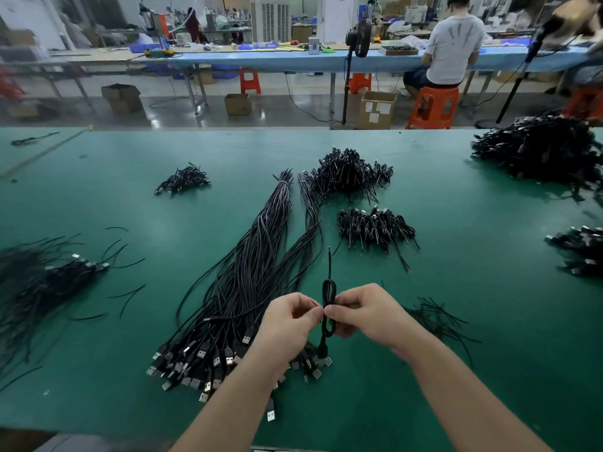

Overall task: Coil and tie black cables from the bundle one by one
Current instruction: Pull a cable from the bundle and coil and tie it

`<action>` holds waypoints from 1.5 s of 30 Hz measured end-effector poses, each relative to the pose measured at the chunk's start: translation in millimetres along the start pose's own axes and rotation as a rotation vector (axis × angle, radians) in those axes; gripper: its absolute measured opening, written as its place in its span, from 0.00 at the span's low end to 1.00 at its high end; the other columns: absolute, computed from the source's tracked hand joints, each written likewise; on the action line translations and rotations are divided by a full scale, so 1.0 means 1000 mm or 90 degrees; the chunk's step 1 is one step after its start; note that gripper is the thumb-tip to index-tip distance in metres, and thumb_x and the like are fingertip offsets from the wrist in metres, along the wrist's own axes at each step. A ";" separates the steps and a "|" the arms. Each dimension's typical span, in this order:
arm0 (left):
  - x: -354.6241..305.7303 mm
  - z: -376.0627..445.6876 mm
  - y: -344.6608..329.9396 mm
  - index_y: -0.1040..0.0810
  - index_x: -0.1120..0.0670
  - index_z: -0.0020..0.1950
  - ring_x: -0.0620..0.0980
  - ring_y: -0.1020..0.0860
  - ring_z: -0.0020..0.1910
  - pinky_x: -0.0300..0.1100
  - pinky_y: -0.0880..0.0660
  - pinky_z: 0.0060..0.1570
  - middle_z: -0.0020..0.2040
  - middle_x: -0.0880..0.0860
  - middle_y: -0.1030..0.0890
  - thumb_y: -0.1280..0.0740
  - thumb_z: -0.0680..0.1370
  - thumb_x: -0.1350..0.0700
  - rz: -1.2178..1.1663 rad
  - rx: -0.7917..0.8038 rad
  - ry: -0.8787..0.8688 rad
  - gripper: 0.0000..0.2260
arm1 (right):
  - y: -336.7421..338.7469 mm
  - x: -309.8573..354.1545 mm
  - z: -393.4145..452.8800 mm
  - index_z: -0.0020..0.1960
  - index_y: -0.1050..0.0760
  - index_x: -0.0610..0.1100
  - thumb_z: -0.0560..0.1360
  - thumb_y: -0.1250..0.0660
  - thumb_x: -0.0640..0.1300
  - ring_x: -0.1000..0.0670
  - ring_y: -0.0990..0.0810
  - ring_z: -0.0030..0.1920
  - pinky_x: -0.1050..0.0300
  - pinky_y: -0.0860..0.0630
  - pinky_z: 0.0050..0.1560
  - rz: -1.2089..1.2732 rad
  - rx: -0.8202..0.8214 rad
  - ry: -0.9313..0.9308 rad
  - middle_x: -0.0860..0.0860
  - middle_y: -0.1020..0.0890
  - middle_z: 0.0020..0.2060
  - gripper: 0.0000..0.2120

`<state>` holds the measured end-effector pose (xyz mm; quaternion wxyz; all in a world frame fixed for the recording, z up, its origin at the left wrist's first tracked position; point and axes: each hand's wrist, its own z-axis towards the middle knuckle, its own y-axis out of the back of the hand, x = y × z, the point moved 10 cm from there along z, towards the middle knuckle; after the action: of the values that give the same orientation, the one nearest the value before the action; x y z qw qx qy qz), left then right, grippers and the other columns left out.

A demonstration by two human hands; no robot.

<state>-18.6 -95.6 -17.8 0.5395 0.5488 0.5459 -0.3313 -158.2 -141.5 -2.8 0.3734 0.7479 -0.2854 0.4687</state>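
A long bundle of straight black cables (248, 272) lies on the green table, USB plugs fanned out at its near end. Above those plugs I hold one coiled black cable (328, 290) upright, a loose end sticking up from it. My left hand (290, 324) pinches the coil's waist from the left, and my right hand (368, 313) pinches it from the right. The fingertips of both hands meet at the middle of the coil. Its plug end hangs down below my hands.
Heaps of coiled, tied cables sit beyond the bundle: a far heap (349, 172), a nearer heap (375, 228) and a small one at the left (182, 179). Short black ties (437, 318) lie right of my hands. More cable piles lie at the left edge (42, 275) and far right (541, 151).
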 end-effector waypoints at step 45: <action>0.005 0.002 -0.003 0.19 0.58 0.44 0.42 0.22 0.31 0.37 0.25 0.35 0.34 0.49 0.18 0.32 0.81 0.61 -0.073 0.053 0.073 0.06 | -0.003 0.026 -0.010 0.58 0.18 0.52 0.77 0.29 0.44 0.62 0.20 0.43 0.71 0.26 0.45 -0.210 -0.088 0.209 0.64 0.17 0.46 0.11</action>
<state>-20.0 -97.3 -23.7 0.4645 0.5568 0.5918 -0.3521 -150.1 -133.7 22.8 0.5366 0.6709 -0.1266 0.4959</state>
